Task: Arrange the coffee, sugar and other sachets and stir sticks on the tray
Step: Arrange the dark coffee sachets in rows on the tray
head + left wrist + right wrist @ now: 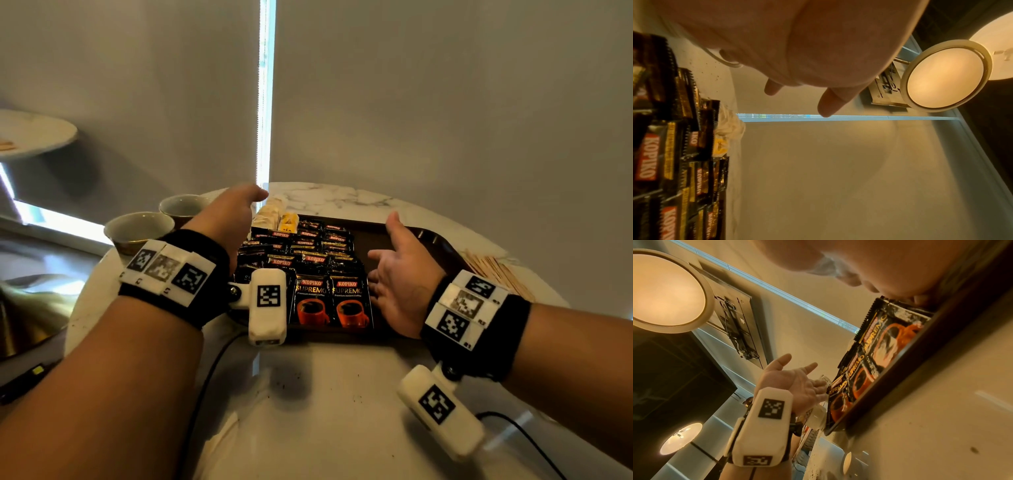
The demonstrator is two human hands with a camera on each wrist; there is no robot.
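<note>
A dark brown tray [431, 240] lies on a round marble table [325, 411]. Rows of black Kopiko coffee sachets [308, 260] fill its left part, with two large ones [330, 301] at the front. A yellow tea sachet [287, 222] and pale sachets [270, 210] lie at the far left corner. My left hand [229, 219] stands open against the left side of the sachets [875, 353], fingers straight. My right hand [397, 270] is open, palm facing left, its edge on the tray just right of them. Wooden stir sticks [496, 270] lie on the table right of the tray.
Two cups [138, 229] [183, 205] stand left of the tray, close behind my left wrist. A second round table [34, 133] is at the far left. Cables [205, 394] run over the near tabletop. A blind-covered wall rises just behind the table.
</note>
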